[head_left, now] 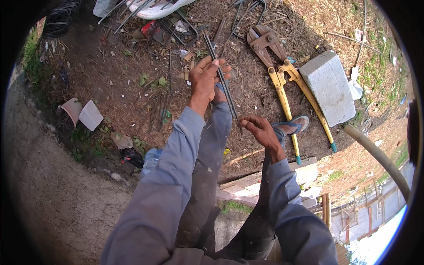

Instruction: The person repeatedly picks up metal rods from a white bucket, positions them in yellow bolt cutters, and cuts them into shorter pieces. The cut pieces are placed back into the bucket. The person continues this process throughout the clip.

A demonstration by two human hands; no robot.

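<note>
A thin bundle of dark metal rods [226,91] slants in front of me, its far end up and to the left. My left hand [204,82] grips the bundle near its upper part, thumb on top and fingers passing beneath. At the near end, my right hand [262,132] pinches the rods between thumb and fingers. To the right of the rods, a large bolt cutter [279,79] with yellow handles and rusty jaws lies on the ground, its handles spread. My sandalled foot [291,126] is beside its handles.
A grey concrete block [331,90] sits right of the bolt cutter. Bent rods lie around a white basin [164,8] at the far side. A curved pole [380,159] stands at right. Plastic containers [91,115] and a clear bottle [151,160] lie by the wall at left.
</note>
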